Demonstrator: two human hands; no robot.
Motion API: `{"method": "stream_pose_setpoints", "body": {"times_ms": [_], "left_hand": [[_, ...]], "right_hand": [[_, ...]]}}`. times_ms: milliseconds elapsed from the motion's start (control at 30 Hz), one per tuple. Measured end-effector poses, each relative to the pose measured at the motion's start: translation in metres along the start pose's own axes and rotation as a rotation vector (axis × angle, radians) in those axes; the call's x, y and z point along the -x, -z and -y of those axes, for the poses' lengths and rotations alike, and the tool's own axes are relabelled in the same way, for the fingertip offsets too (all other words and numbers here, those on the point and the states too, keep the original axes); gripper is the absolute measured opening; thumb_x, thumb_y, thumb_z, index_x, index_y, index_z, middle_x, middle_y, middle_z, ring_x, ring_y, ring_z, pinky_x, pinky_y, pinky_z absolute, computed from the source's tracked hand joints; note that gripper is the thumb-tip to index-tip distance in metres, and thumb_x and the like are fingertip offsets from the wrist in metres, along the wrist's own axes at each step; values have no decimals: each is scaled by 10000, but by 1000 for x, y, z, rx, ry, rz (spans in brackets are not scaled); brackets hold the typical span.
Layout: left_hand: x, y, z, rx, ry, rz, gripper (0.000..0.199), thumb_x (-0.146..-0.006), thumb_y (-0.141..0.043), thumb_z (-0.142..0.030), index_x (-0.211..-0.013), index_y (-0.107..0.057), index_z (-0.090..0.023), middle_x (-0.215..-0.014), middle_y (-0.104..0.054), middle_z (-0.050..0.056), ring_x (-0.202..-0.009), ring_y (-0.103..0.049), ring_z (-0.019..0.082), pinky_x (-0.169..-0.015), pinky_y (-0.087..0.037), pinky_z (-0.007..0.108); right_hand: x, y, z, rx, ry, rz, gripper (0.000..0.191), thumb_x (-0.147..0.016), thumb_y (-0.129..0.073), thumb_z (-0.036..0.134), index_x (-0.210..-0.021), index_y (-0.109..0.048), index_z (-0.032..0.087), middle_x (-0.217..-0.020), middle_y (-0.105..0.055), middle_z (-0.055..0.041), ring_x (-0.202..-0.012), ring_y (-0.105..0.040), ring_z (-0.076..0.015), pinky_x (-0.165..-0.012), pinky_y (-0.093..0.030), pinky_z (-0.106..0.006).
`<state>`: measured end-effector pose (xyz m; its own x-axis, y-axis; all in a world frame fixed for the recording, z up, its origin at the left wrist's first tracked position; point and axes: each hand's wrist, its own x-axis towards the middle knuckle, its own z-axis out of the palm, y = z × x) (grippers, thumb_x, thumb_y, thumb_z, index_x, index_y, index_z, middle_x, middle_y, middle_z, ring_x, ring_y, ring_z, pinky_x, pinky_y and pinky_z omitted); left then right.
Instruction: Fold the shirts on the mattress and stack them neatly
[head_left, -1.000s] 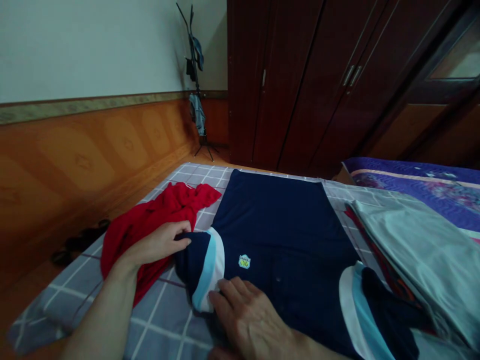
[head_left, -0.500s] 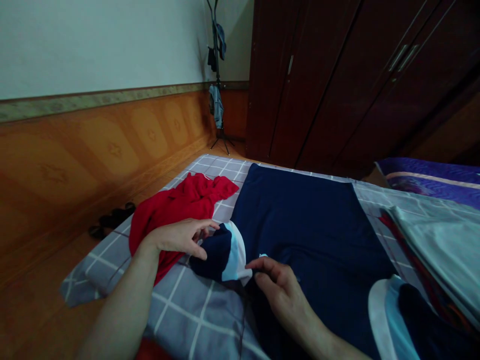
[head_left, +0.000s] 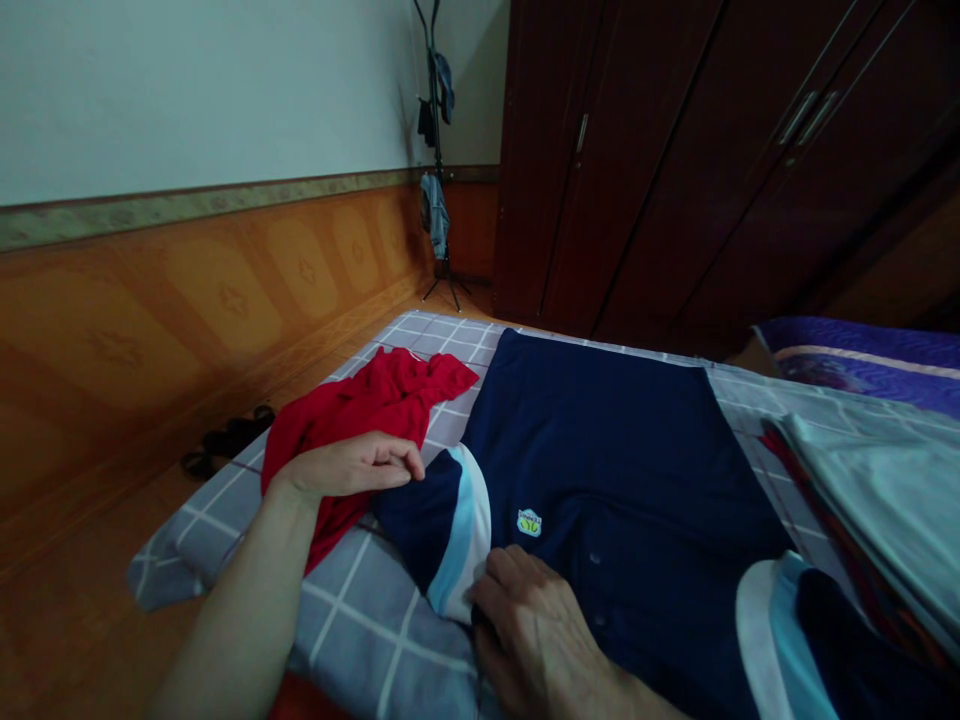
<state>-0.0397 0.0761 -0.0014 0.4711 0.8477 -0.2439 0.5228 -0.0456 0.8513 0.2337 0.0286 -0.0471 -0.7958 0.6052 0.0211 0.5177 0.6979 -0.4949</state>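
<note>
A navy polo shirt [head_left: 600, 430] lies spread on the bed, hem toward the wardrobe, with a small badge on its chest and buttons at its placket. Its left-side sleeve [head_left: 420, 520], banded light blue and white, is laid out flat. At that sleeve's outer edge, my left hand [head_left: 360, 465] has thumb and fingers closed on the cloth. My right hand [head_left: 536, 620] is curled over the shirt by the white band near the shoulder; its fingertips are partly hidden. The other banded sleeve [head_left: 787, 630] rests at the lower right.
A crumpled red garment [head_left: 352, 400] lies left on the checked bedsheet [head_left: 360, 600]. Folded clothes [head_left: 877, 490] are stacked at the right, near a purple bundle [head_left: 862, 350]. Beyond the bed stand a coat rack [head_left: 436, 150] and a dark wardrobe [head_left: 637, 170]. Black footwear [head_left: 225, 440] sits on the floor.
The left-side sleeve has gone from bunched to flatter and wider. My left hand has closed on its edge. My right hand has moved down and toward me, and the chest badge now shows fully.
</note>
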Motion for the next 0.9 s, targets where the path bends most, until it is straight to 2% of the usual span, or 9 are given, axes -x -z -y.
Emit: {"method": "stream_pose_setpoints", "body": {"times_ms": [167, 267, 300, 400, 467, 567, 667, 767, 900], "left_hand": [[-15, -10, -3, -59, 48, 49, 311, -862, -478, -331, -1077, -658, -198, -1011, -676, 35, -932, -605, 186, -824, -440, 273], [-14, -10, -4, -61, 20, -7, 360, -844, -500, -309, -1171, -623, -224, -1129, -655, 39, -1098, -558, 209, -934, -407, 306], [-12, -8, -3, -72, 30, -44, 389, -838, -505, -305, -1206, -601, -223, -1137, -651, 45, -1094, -562, 209, -924, -418, 306], [-6, -4, 2, -82, 155, -160, 462, -850, -482, -348, -1286, -519, -200, -1086, -652, 65, -760, -643, 158, -672, -486, 257], [-5, -4, 7, -69, 211, -192, 477, -868, -456, -405, -1287, -497, -181, -1041, -645, 64, -547, -581, 101, -528, -443, 224], [-13, -9, 11, -148, 192, -247, 494, -845, -495, -451, -1248, -512, -165, -871, -632, 20, -548, -540, 101, -525, -412, 213], [-24, -18, 12, -362, 192, -302, 398, -776, -575, -384, -1116, -589, -178, -743, -597, -14, -654, -553, 140, -587, -401, 225], [-30, -26, 8, -475, 178, -290, 231, -788, -545, -346, -940, -633, -196, -810, -612, 8, -749, -571, 167, -657, -412, 249], [-21, -38, -1, -536, 181, -350, 334, -876, -429, -468, -898, -628, -200, -899, -598, 44, -867, -571, 202, -786, -422, 302]], "right_hand": [[0, 1, -2, -37, 15, -19, 197, -704, -481, 82, -836, -577, 192, -898, -595, -33, -802, -526, -167, -687, -397, -278], [0, 1, -3, -58, 13, -33, 194, -708, -479, 98, -842, -585, 189, -897, -599, -36, -804, -530, -171, -692, -398, -284], [0, 1, -3, -58, 12, -28, 187, -710, -481, 104, -838, -589, 186, -892, -601, -39, -801, -532, -172, -689, -399, -285], [0, 2, -3, -45, 5, 3, 181, -709, -483, 115, -834, -600, 173, -888, -603, -49, -799, -534, -176, -689, -404, -289], [0, 3, -4, -51, 8, 22, 190, -704, -485, 118, -842, -604, 170, -897, -600, -52, -811, -533, -178, -704, -408, -293], [1, 4, -4, -74, 37, 13, 195, -703, -491, 124, -856, -597, 182, -919, -589, -45, -839, -523, -181, -738, -408, -301], [2, 4, -3, -44, 67, 1, 182, -705, -500, 140, -858, -582, 195, -930, -579, -39, -851, -508, -189, -746, -405, -316], [3, 5, -2, 13, 68, 13, 146, -719, -515, 157, -845, -578, 195, -938, -573, -46, -856, -502, -203, -736, -414, -326], [3, 5, -1, 82, 155, -33, 162, -777, -541, 193, -933, -585, 183, -1099, -572, -85, -1001, -497, -238, -857, -415, -354]]}}
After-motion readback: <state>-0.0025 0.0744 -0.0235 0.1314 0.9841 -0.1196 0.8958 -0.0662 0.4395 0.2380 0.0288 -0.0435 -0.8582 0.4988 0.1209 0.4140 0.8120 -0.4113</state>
